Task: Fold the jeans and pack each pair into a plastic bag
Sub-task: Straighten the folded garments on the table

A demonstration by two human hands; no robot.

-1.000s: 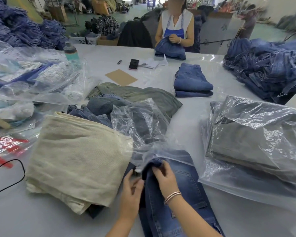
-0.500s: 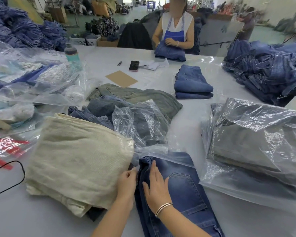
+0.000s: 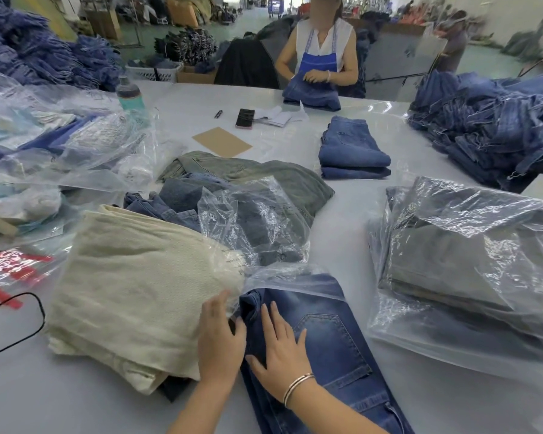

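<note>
Head view: right hand (image 3: 279, 352) lies flat on the folded blue jeans (image 3: 329, 349), fingers (image 3: 271, 317) straight and spread, pressing the denim down. Left hand (image 3: 220, 339) sits just left of it at the jeans' left edge, fingers straight, tips touching the mouth of the clear plastic bag (image 3: 282, 277); whether it pinches the film cannot be told. Jeans lie near centre on the tabletop (image 3: 342, 214), far end just inside the bag opening, most of the length not yet in.

Cream folded fabric (image 3: 132, 292) is touching the left hand's side, on the left. A crumpled bag over dark denim (image 3: 254, 220) sits just beyond. Bagged grey garments (image 3: 464, 264) lie to the right, a folded blue stack (image 3: 351, 151) further off, a loose denim heap (image 3: 489, 126) far right. Another person (image 3: 320, 54) folds at the far side.

Risk, as a judgement: the thin bag mouth may collapse or catch on the waistband when the jeans slide in, bunching the fold; pushing with flat hands alone could drag the bag along the tabletop rather than fill it. The cream fabric crowding the left side may snag the film.
</note>
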